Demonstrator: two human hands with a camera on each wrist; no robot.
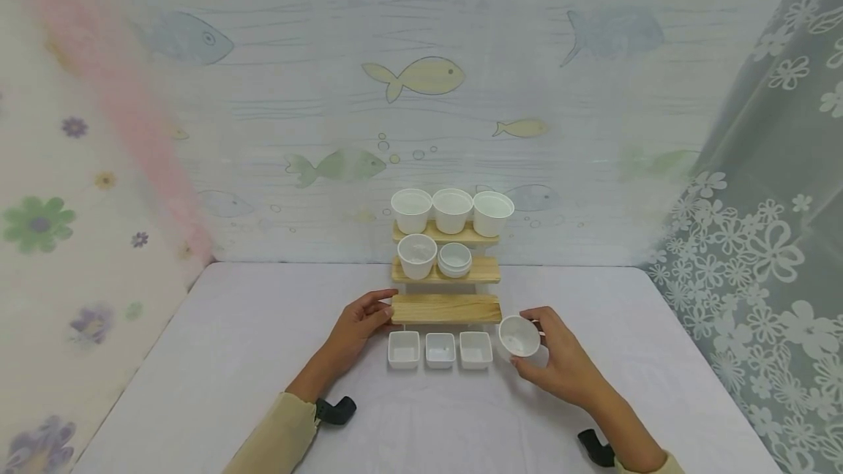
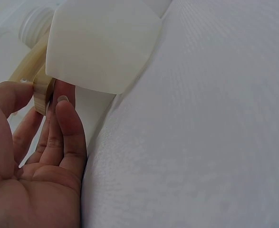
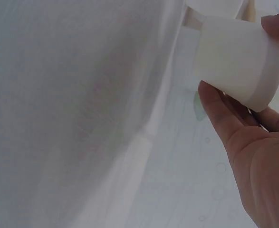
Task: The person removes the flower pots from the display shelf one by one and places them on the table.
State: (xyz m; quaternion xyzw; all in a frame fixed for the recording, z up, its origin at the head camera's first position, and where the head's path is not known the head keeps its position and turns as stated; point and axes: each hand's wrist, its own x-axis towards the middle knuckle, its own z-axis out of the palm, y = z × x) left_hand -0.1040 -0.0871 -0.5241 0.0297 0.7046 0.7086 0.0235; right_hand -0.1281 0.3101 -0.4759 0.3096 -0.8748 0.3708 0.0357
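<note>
My right hand [image 1: 560,364] grips a round white cup [image 1: 519,336] by its sides, just right of the lowest step of a tiered wooden stand [image 1: 448,309]. In the right wrist view the white cup [image 3: 234,59] lies tilted between thumb and fingers. My left hand [image 1: 356,324] pinches the left end of that lowest step. Seen from the left wrist, the thumb and fingers hold the wooden end [image 2: 43,92] beneath a large white dish [image 2: 101,45]. Three white square dishes [image 1: 440,350] stand in a row in front of the stand.
Three white cups [image 1: 452,211] line the top step. On the middle step stand another white cup [image 1: 417,257] and small stacked white bowls [image 1: 454,260]. A white cloth [image 1: 263,328] covers the table, and a fish-patterned curtain [image 1: 421,123] hangs behind.
</note>
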